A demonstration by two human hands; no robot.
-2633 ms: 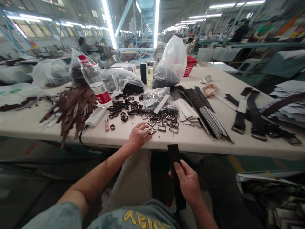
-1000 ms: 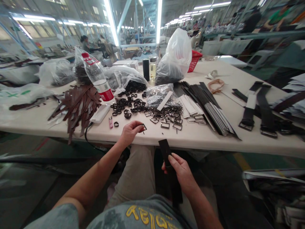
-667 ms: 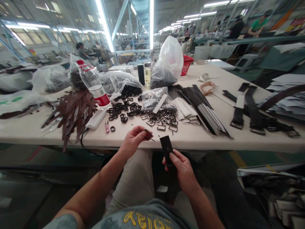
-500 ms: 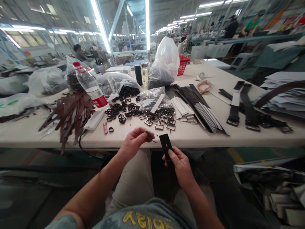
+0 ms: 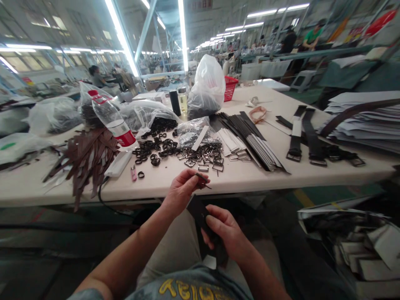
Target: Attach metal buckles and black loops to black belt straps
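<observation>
A small dark belt buckle (image 5: 202, 178) with a thin prong sticking out is pinched in my left hand (image 5: 181, 189), just off the table's front edge. Below and to the right, my right hand (image 5: 227, 229) grips a black belt strap (image 5: 197, 209) close to its end. That strap end tilts up and left beneath my left hand; its lower part hangs down over my lap. Loose metal buckles (image 5: 206, 156) are heaped on the table straight ahead. Left of them lie black belt loops (image 5: 156, 150), with a single loop (image 5: 141, 175) beside pink thread snips (image 5: 133, 173).
On the table (image 5: 175, 187), brown strips (image 5: 87, 158) and a plastic bottle (image 5: 115, 125) are at left. Black straps (image 5: 246, 137) lie right of centre, finished-looking belts (image 5: 309, 137) farther right. A clear bag (image 5: 206, 87) stands behind. An open sack (image 5: 359, 250) of pieces is at lower right.
The strap in my right hand has tipped from nearly upright to leaning left, its end now under my left hand. My left hand still holds the buckle. The view has shifted slightly right.
</observation>
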